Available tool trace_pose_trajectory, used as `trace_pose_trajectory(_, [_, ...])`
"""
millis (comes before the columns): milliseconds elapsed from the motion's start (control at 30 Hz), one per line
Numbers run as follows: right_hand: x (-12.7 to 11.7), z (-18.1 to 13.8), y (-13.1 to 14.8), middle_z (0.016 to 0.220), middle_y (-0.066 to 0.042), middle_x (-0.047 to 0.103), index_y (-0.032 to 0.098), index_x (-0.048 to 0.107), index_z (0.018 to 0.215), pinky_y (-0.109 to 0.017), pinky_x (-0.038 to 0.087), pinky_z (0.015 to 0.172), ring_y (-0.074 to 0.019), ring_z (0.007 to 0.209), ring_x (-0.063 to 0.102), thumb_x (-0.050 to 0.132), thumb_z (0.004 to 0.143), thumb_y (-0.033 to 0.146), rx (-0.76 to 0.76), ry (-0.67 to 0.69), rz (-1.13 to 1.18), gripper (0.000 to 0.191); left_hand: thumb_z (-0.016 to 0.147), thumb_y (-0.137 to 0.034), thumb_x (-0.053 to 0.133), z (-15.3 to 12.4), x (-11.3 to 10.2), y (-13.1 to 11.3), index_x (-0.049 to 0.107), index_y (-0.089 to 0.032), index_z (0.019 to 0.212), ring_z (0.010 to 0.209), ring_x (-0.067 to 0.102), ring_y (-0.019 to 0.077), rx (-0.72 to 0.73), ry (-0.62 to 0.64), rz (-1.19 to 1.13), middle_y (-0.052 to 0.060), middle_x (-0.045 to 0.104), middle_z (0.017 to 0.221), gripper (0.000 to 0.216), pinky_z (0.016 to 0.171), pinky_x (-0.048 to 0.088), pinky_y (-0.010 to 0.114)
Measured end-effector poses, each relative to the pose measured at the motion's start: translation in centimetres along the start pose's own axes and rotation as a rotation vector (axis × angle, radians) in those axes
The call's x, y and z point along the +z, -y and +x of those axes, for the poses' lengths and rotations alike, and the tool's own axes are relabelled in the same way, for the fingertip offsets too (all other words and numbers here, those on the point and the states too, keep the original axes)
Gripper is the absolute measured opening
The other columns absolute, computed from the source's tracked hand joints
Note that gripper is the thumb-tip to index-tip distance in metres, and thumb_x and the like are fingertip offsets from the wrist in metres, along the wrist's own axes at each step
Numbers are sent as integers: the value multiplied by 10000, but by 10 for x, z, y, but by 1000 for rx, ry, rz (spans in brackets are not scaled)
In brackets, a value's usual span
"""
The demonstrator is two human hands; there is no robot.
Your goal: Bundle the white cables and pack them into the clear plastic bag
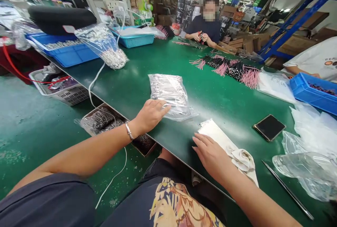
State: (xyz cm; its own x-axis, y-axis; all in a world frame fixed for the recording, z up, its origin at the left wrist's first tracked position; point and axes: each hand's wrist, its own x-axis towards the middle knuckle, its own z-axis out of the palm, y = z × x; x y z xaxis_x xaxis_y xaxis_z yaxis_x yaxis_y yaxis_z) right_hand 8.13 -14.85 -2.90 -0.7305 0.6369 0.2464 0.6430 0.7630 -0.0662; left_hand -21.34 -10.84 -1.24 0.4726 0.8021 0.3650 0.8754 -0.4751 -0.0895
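Note:
My left hand (150, 114) reaches across the green table (210, 97) and rests its fingers on the near edge of a clear plastic bag (170, 93) filled with thin white parts. The fingers lie flat and slightly spread. My right hand (210, 157) lies flat on the table near the front edge, fingers stretched out, touching a white cloth (231, 148) beside it. It holds nothing.
A black phone (269, 127) lies to the right, with crumpled clear bags (310, 164) and a thin metal rod (286, 190) beyond. Pink-and-black wire bundles (231, 68) lie mid-table. Blue trays (313, 92) stand right and left (63, 49). A person (207, 27) works at the far end.

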Motion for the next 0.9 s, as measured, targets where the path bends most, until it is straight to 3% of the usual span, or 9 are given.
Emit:
trace_pose_trajectory(133, [-8, -57, -2, 1069, -122, 674, 154, 591, 1123, -418, 563, 820, -249, 953, 646, 433, 917, 239, 43, -55, 11, 273, 905, -148, 333, 17, -5, -18, 507, -177, 1275, 1012, 519, 280, 29, 61, 99, 151, 609, 1106, 410, 864, 351, 442])
trace_pose_trajectory(233, [1, -102, -4, 1100, -116, 660, 158, 584, 1137, -408, 554, 829, -244, 983, 637, 424, 929, 271, 74, -108, 9, 286, 895, -122, 330, 20, 8, -33, 531, -130, 1236, 950, 530, 284, -40, 76, 128, 175, 614, 1050, 396, 815, 375, 442])
trace_pose_trajectory(367, [20, -141, -3, 1210, -134, 608, 119, 576, 1158, -418, 516, 912, -267, 1141, 557, 431, 933, 310, 78, -212, 12, 328, 898, -159, 382, 16, 37, -45, 652, -126, 923, 824, 553, 248, -118, 97, 142, 141, 628, 855, 273, 739, 419, 395])
trace_pose_trajectory(467, [28, -150, -1, 1249, -139, 582, 95, 560, 1196, -422, 471, 980, -271, 1217, 495, 459, 925, 311, 112, -258, 35, 361, 921, -226, 398, 13, 48, -45, 647, -131, 848, 842, 563, 218, -203, 83, 156, 112, 627, 823, 276, 769, 441, 366])
trace_pose_trajectory(733, [25, -147, 2, 1186, -140, 617, 88, 605, 1142, -416, 448, 1005, -269, 1190, 513, 485, 914, 280, 147, -319, 112, 321, 887, -329, 531, 11, 49, -44, 582, -147, 1085, 943, 595, 182, -361, 60, 210, 78, 604, 1089, 274, 819, 507, 395])
trace_pose_trajectory(900, [26, -149, 2, 1182, -139, 619, 90, 607, 1138, -419, 454, 997, -271, 1183, 514, 476, 918, 286, 155, -338, 138, 323, 887, -332, 531, 14, 50, -44, 574, -150, 1107, 951, 593, 185, -402, 47, 236, 82, 597, 1108, 289, 822, 507, 400])
